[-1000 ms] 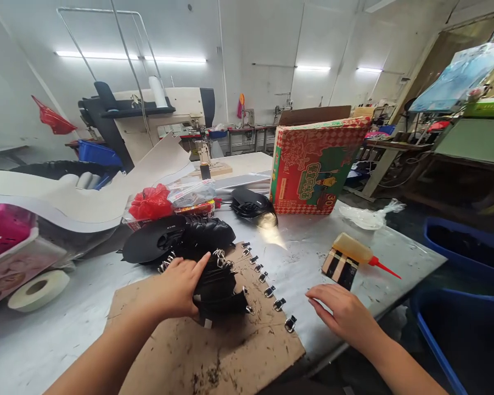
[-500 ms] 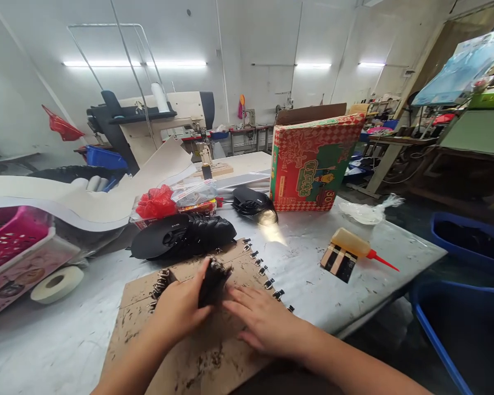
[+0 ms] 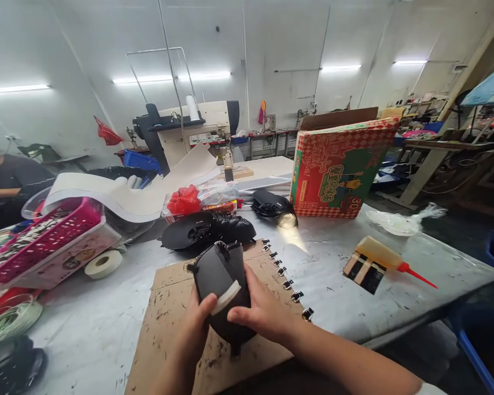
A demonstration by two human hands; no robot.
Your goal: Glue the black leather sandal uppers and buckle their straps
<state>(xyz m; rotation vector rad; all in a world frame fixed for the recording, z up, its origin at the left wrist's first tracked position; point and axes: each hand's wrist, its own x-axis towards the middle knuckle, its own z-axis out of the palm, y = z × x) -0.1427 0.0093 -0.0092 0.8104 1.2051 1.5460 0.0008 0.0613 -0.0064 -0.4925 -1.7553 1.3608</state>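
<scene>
Cord (image 3: 14,321) lies in pale coils at our far left, and beyond it a person (image 3: 4,174) in a dark top shows at the edge of our view. Next we see a pink basket (image 3: 72,226) resting on a printed box (image 3: 86,253), with a roll of white tape (image 3: 107,269) just beside it on the table (image 3: 82,329). A cardboard sheet (image 3: 164,307) lies before us, a heap of black pieces (image 3: 185,232) by its far edge. Our left hand (image 3: 193,323) grips the left side of a black bundle (image 3: 216,274), thumb against one end of a pale strip (image 3: 227,297). We hold the bundle over the cardboard, metal rings (image 3: 220,245) at its top. Our right hand (image 3: 267,312) clasps the other side, thumb across the front; most fingers of both hands are hidden from us. To the right, small buckles (image 3: 288,285) run in a row along the cardboard's edge. Beyond them stands a red carton (image 3: 325,164), then a red-tipped bottle (image 3: 374,249) lies on a striped piece (image 3: 368,278), near a clear plastic bag (image 3: 399,222).
</scene>
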